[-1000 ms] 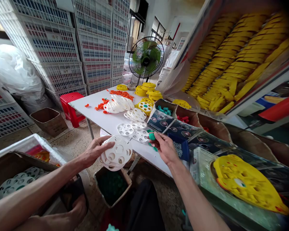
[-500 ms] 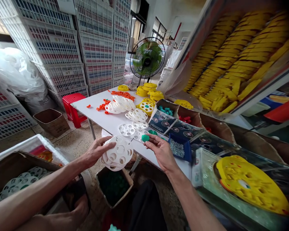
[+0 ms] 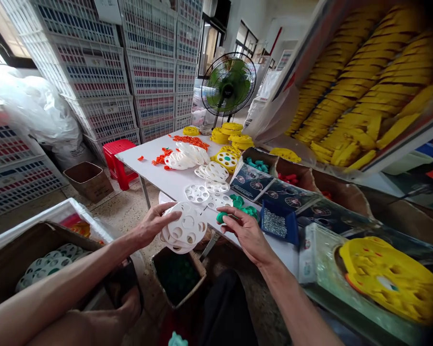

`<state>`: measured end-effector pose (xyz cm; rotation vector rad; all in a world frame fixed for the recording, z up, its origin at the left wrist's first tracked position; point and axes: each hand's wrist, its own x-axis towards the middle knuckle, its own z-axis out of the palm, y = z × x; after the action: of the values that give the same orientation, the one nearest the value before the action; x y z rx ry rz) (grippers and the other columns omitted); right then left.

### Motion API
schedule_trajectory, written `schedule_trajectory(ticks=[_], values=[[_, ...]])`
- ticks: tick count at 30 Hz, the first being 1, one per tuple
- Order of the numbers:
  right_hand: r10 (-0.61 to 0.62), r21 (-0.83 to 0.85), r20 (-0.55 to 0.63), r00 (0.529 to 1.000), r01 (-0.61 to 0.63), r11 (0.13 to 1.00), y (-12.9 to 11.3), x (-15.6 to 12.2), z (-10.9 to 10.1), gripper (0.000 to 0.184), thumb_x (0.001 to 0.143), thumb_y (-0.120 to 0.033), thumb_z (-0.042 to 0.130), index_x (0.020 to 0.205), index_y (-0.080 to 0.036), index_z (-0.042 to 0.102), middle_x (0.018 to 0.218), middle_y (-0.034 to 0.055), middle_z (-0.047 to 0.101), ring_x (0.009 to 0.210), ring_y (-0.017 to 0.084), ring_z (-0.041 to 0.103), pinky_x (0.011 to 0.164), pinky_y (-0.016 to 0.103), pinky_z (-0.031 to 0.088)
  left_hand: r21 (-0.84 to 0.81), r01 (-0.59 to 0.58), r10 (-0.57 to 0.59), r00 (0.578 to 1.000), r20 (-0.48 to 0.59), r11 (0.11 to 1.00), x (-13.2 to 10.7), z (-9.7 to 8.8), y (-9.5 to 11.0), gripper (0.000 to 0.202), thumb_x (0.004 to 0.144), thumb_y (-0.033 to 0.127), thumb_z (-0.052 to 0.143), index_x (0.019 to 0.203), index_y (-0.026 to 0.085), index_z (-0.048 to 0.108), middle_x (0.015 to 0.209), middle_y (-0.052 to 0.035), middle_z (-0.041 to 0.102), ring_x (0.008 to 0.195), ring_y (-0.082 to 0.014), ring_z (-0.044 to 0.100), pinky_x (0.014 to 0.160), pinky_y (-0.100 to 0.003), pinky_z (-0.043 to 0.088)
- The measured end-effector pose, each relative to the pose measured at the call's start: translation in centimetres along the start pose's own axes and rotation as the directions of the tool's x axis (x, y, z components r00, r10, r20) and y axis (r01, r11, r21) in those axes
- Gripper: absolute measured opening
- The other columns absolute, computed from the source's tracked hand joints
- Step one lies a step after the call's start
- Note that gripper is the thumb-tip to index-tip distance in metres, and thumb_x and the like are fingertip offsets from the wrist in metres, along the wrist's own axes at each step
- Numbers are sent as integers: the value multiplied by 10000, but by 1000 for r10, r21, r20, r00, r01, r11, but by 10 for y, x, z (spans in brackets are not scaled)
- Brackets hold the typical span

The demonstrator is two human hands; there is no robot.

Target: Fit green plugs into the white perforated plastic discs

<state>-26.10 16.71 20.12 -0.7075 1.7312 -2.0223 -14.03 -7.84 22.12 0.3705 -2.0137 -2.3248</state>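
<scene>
My left hand (image 3: 152, 225) grips a small stack of white round discs with holes (image 3: 185, 230), held tilted just off the near edge of the white table (image 3: 155, 170). My right hand (image 3: 246, 231) pinches a small green round piece (image 3: 221, 217) right beside the discs. More green pieces (image 3: 242, 204) lie on the table by my right fingers. Several loose white discs (image 3: 206, 185) lie flat farther along the table.
A blue tray of small screws (image 3: 277, 222) sits right of my hand. Orange bits (image 3: 187, 141), yellow discs (image 3: 232, 133) and boxes of parts (image 3: 260, 166) fill the far table. A cardboard box of green pieces (image 3: 178, 276) stands on the floor below. A fan (image 3: 228, 84) and stacked crates (image 3: 94, 72) stand behind.
My right hand has dropped slightly and brought the green piece closer to the white discs. My head view shifted a little, so everything slid right.
</scene>
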Motion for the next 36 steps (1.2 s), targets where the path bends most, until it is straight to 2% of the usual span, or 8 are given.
schedule_trajectory(ticks=[8, 13, 16, 18, 21, 27, 31, 36], values=[[30, -96, 79, 996, -23, 995, -1, -8, 7, 312, 853, -484, 734, 1042, -237, 705, 843, 27, 717, 639, 149, 634, 608, 292, 536, 79, -47, 49, 999, -24, 996, -2, 1, -1, 605, 788, 483, 785, 1288, 161, 675, 962, -100, 777, 759, -219, 715, 641, -289, 564], [-25, -125, 131, 991, 42, 991, 3, -12, 13, 270, 881, -458, 711, 1069, -266, 733, 951, 26, 719, 694, 143, 635, 598, 262, 509, 186, -84, 96, 994, -56, 979, -3, 2, 0, 592, 794, 530, 759, 1250, 156, 698, 977, -98, 767, 771, -224, 704, 654, -288, 551], [35, -83, 137, 990, -23, 996, 2, -13, 20, 371, 848, -446, 756, 1170, -276, 679, 859, 2, 726, 675, 140, 634, 602, 256, 518, 285, -117, 137, 989, -52, 951, -5, 3, 1, 548, 815, 548, 726, 1210, 169, 722, 1024, -97, 749, 839, -239, 694, 678, -287, 546], [70, -56, 152, 986, -62, 996, 0, -13, 26, 365, 810, -456, 787, 1100, -254, 694, 847, 16, 743, 704, 163, 668, 592, 260, 534, 364, -147, 181, 982, -59, 920, -6, 4, 3, 516, 822, 557, 712, 1179, 187, 740, 1079, -90, 728, 934, -258, 679, 725, -288, 547], [82, -75, 130, 988, -73, 995, -2, -13, 34, 318, 784, -481, 796, 993, -244, 757, 904, 41, 765, 752, 193, 705, 616, 289, 580, 465, -192, 244, 968, -54, 864, -7, 5, 4, 472, 837, 563, 688, 1149, 214, 754, 1147, -72, 690, 1037, -273, 642, 815, -294, 535], [19, -77, 68, 997, -14, 997, -2, -14, 46, 322, 790, -452, 790, 1051, -264, 775, 1026, 46, 769, 867, 225, 735, 752, 351, 633, 573, -286, 309, 949, 60, 768, -5, 7, 6, 449, 905, 533, 618, 1206, 222, 739, 1187, -79, 657, 1048, -260, 613, 891, -309, 490], [28, -114, 35, 999, -24, 993, -2, -15, 48, 265, 810, -435, 776, 1003, -253, 772, 876, 40, 767, 777, 221, 729, 679, 337, 624, 611, -310, 327, 941, 88, 729, -6, 9, 7, 445, 926, 531, 586, 1232, 240, 727, 1193, -82, 646, 1099, -270, 593, 925, -318, 470], [-80, -153, 35, 996, 85, 985, -5, -16, 52, 213, 828, -425, 756, 979, -279, 791, 966, 37, 739, 761, 198, 711, 643, 306, 610, 676, -299, 339, 938, 77, 674, -8, 11, 9, 440, 919, 552, 580, 1197, 247, 731, 1137, -72, 630, 1076, -262, 589, 917, -319, 461]])
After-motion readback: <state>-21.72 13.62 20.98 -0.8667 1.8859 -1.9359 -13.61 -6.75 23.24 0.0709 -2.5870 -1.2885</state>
